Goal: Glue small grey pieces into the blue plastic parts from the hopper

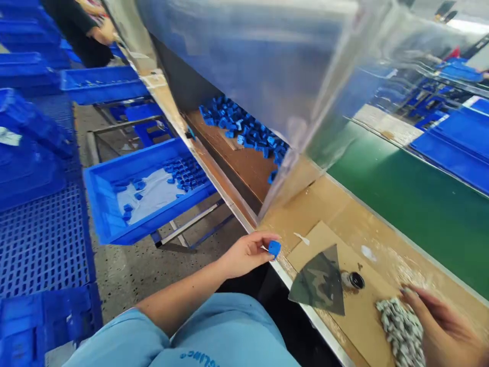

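My left hand (246, 253) pinches a small blue plastic part (274, 248) at the front edge of the brown cardboard-covered bench (336, 209). My right hand (443, 329) at the lower right presses on a grey-white mottled rag (401, 331), its fingers curled over it. Between the hands lie a camouflage cloth scrap (320, 281) and a small round black-and-silver object (355, 280) on a cardboard sheet. A pile of the same blue parts (244, 130) lies in a recess under a clear plastic shield (275, 61).
A blue bin (110, 209) on a metal rack to my left holds several blue parts on white sheet. More blue crates (34, 153) stack at far left. A green conveyor belt (412, 199) runs along the bench's far side. Another person (84, 30) stands at top left.
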`<state>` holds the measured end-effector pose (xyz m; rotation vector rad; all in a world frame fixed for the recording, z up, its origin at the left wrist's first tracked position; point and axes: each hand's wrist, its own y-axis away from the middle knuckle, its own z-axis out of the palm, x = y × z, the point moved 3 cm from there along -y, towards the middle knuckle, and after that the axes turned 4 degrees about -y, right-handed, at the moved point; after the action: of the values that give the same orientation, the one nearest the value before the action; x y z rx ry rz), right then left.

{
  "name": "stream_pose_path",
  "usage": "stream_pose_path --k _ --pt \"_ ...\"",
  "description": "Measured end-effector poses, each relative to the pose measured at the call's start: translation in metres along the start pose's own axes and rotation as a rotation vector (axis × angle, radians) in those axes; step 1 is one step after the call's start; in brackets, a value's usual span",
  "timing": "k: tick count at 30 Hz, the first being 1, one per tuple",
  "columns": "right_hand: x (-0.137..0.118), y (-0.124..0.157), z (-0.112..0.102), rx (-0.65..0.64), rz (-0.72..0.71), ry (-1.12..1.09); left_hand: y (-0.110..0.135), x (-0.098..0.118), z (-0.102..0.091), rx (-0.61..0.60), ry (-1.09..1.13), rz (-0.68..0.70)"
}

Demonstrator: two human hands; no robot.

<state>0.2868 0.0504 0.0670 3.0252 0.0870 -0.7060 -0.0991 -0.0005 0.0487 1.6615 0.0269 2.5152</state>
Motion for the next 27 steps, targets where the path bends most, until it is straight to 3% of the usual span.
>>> stream_pose_path --k 2,5,9,14,27 --pt "-0.017 0.007 -0.002 0.308 0.236 -0.436 -0.007 -0.02 0.027 -0.054 0.142 -0.126" --pt "-0.043 0.011 0.002 0.412 0.267 -0.715 -0.017 -0.04 0.057 -0.118 0.339 -0.304" --pt "-0.048 0.018 0.009 0.37 0.218 -0.844 -0.022 -0.052 0.077 -0.191 0.466 -0.462" --pt "-0.045 0.026 0.016 0.265 0.184 -0.906 -0.023 -0.06 0.085 -0.201 0.493 -0.55" --pt "-0.044 0.028 0.026 0.223 0.202 -0.963 -0.031 -0.067 0.091 -0.137 0.381 -0.554"
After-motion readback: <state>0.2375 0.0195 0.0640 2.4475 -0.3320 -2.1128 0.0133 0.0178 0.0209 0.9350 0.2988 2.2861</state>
